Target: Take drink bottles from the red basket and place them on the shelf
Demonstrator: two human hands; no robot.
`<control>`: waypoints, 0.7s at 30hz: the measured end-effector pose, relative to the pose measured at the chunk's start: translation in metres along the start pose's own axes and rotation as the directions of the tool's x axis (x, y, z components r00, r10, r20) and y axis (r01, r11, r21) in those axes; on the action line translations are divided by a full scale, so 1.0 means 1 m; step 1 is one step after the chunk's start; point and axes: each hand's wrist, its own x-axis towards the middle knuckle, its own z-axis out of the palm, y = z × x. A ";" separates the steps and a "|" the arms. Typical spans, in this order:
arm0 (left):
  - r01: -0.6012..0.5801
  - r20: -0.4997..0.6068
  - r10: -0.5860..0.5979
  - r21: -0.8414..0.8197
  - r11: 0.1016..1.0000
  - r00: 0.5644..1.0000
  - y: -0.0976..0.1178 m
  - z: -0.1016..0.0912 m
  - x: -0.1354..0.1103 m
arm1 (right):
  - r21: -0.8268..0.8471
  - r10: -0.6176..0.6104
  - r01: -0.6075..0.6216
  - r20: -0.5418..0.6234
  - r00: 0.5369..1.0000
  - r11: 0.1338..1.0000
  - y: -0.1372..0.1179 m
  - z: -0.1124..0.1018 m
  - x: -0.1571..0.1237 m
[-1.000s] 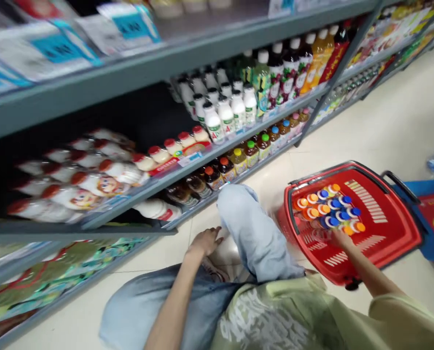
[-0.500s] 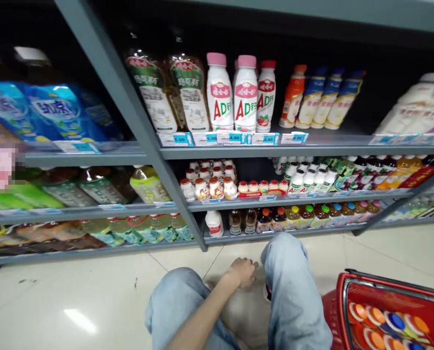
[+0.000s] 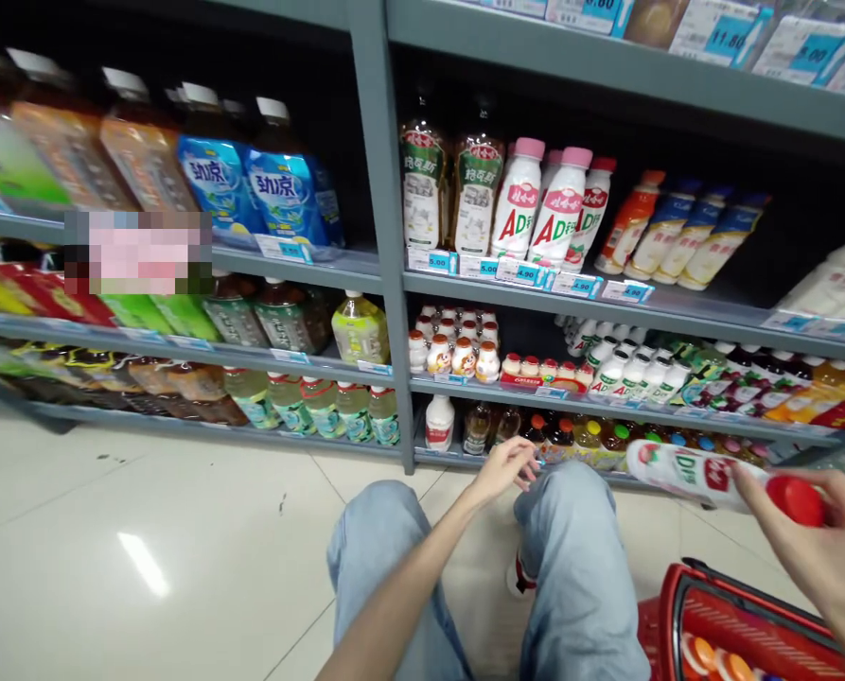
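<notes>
My right hand (image 3: 816, 567) is closed around a white plastic milk drink bottle (image 3: 684, 471) with a red cap. The bottle lies nearly level, its base pointing left and its cap beside my palm. My left hand (image 3: 503, 471) hovers between my knees in front of the lowest shelf, fingers loosely bent and apart, with nothing seen in it. Below my right hand stands a red shopping basket (image 3: 667, 605) containing bottles with orange caps (image 3: 734, 665). Similar white bottles with pink caps (image 3: 562, 203) stand on the shelf above.
Grey shelving (image 3: 386, 255) spans the view, with blue-labelled bottles (image 3: 284, 189), small white bottles (image 3: 463, 359) and juice bottles on it. Price tags line the shelf edges. My bent knees (image 3: 571, 520) rise between the basket and my left arm. Pale tiled floor (image 3: 202, 511) extends leftward.
My right hand has come into view at the right, holding the red-capped bottle above the basket. The left hand has risen slightly. The camera view has shifted to the left.
</notes>
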 end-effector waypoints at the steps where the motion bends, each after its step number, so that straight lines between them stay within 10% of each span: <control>1: 0.024 0.000 -0.024 -0.129 0.991 1.000 0.004 0.000 0.001 | 0.065 -0.054 0.057 -0.037 0.998 0.996 -0.013 0.016 0.006; 8: -0.101 -0.220 -0.140 -0.809 0.580 0.965 0.028 -0.014 -0.004 | 0.654 -0.314 0.012 0.347 0.884 0.756 -0.109 0.170 0.005; 13: -0.441 -0.666 -0.308 -0.706 0.554 0.680 0.016 -0.043 0.000 | 0.783 -0.402 -0.266 0.539 0.740 0.562 -0.160 0.268 -0.019; 16: -0.452 -0.715 -0.368 -0.676 0.582 0.594 0.002 -0.060 -0.002 | 0.726 -0.366 -0.486 0.675 0.641 0.487 -0.167 0.303 -0.038; 21: -0.439 -0.685 -0.401 -0.711 0.549 0.608 0.002 -0.061 -0.003 | 0.462 -0.164 -0.846 0.887 0.432 0.266 -0.156 0.321 -0.058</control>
